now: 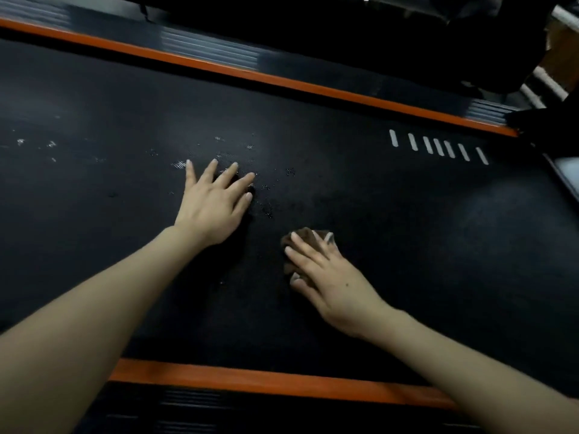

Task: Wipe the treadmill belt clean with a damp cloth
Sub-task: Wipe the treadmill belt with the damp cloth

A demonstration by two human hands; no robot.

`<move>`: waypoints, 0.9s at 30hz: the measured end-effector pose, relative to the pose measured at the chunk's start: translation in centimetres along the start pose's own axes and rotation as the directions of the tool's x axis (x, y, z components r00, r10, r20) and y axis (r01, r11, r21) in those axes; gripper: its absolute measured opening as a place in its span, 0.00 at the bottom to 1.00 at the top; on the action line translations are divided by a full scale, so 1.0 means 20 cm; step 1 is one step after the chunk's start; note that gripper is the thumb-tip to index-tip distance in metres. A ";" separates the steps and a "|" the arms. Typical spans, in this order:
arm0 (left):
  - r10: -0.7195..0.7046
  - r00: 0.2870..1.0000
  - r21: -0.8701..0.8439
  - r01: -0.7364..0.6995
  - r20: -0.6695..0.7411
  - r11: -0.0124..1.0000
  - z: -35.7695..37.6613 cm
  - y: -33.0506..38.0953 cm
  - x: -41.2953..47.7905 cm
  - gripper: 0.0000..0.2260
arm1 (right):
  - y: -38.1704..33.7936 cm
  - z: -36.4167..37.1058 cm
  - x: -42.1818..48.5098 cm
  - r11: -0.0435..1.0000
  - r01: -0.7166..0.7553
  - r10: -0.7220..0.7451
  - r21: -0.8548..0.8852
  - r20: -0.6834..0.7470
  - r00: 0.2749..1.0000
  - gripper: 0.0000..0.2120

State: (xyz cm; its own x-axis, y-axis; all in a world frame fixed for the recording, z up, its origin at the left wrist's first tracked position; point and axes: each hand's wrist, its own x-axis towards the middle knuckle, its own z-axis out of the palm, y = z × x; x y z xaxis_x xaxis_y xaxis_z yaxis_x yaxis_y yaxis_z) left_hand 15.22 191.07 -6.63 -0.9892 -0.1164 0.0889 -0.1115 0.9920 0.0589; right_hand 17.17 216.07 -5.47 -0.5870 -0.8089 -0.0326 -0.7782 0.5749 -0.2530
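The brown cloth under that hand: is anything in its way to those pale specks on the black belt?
Partly: the person's own left hand lies flat, fingers spread, on the black treadmill belt at the near edge of the pale specks. The right hand presses the crumpled brown cloth; otherwise only bare belt lies between.

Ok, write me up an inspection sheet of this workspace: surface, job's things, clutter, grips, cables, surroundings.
Surface: black belt, with white dashes printed toward the right.
Job's things: brown cloth on the belt, mostly covered by the right hand.
Clutter: pale specks scattered on the belt around and left of the left hand.
Grips: left hand flat on the belt, fingers spread, holding nothing; right hand pressing the cloth with straight fingers.
Cables: nothing seen.
Surroundings: orange rails along both belt edges; white bars at top right; the rest dark.
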 end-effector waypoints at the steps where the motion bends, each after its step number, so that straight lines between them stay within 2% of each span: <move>1: -0.004 1.000 -0.008 0.004 0.010 1.000 0.01 0.00 0.00 0.23 | 0.05 -0.01 0.03 1.000 0.001 -0.001 -0.026 0.003 1.000 0.32; 2: 0.001 1.000 -0.017 -0.001 0.026 1.000 0.02 0.00 0.00 0.23 | 0.11 -0.02 0.07 0.999 -0.024 0.023 -0.048 -0.015 1.000 0.31; 4: 0.021 0.998 -0.033 -0.019 0.058 0.999 0.04 0.00 -0.04 0.23 | 0.24 -0.04 0.15 0.980 -0.194 0.191 -0.037 -0.075 0.979 0.29; 6: 0.029 0.998 -0.039 -0.027 0.056 0.999 0.06 0.01 -0.06 0.23 | 0.33 -0.05 0.22 0.916 -0.400 0.396 -0.015 -0.102 0.912 0.25; 9: 0.024 0.999 -0.028 -0.022 0.046 0.999 0.06 0.01 -0.06 0.26 | 0.25 -0.03 0.25 0.840 -0.538 0.542 0.072 -0.153 0.826 0.25; 11: 0.030 0.998 -0.020 -0.029 0.049 0.999 0.06 0.01 -0.06 0.26 | 0.10 -0.02 0.20 0.861 -0.497 0.508 0.107 -0.133 0.851 0.25; 14: 0.042 0.999 -0.036 -0.042 0.015 0.998 0.07 0.00 -0.06 0.28 | -0.09 0.00 0.06 0.956 -0.282 0.288 0.081 -0.070 0.955 0.32; 16: 0.044 0.999 -0.057 -0.044 -0.014 0.997 0.08 -0.01 -0.05 0.26 | -0.04 -0.02 0.04 0.973 -0.223 0.225 0.066 -0.026 0.974 0.35; 17: 0.046 0.999 -0.061 -0.048 -0.027 0.997 0.09 -0.01 -0.05 0.25 | 0.02 -0.02 0.07 0.976 -0.211 0.213 0.047 -0.044 0.976 0.33; 19: 0.042 0.999 -0.062 -0.044 -0.027 0.997 0.10 -0.01 -0.05 0.25 | 0.19 -0.04 0.19 0.955 -0.291 0.295 0.052 -0.114 0.949 0.27; 22: 0.028 0.999 -0.066 -0.029 -0.017 0.997 0.10 -0.01 -0.05 0.25 | 0.40 -0.08 0.43 0.826 -0.556 0.563 0.087 -0.170 0.809 0.24; 24: 0.021 1.000 -0.063 -0.021 -0.010 0.998 0.10 -0.01 -0.05 0.25 | 0.40 -0.08 0.51 0.781 -0.618 0.623 0.093 -0.179 0.761 0.24; 25: 0.020 1.000 -0.062 -0.020 -0.010 0.998 0.10 -0.01 -0.05 0.25 | 0.35 -0.06 0.51 0.798 -0.596 0.602 0.086 -0.170 0.781 0.25; 27: 0.025 1.000 -0.062 -0.025 -0.005 0.998 0.09 0.00 -0.05 0.25 | 0.20 -0.02 0.45 0.904 -0.424 0.426 0.053 -0.157 0.891 0.27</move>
State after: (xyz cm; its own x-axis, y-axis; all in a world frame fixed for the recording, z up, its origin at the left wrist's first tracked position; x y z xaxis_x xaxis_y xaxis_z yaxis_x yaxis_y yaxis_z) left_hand 16.05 191.22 -8.51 -0.9911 -0.0922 0.0956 -0.0807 0.9897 0.1183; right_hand 8.76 211.12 -6.34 -0.8898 -0.4562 0.0147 -0.4432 0.8559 -0.2665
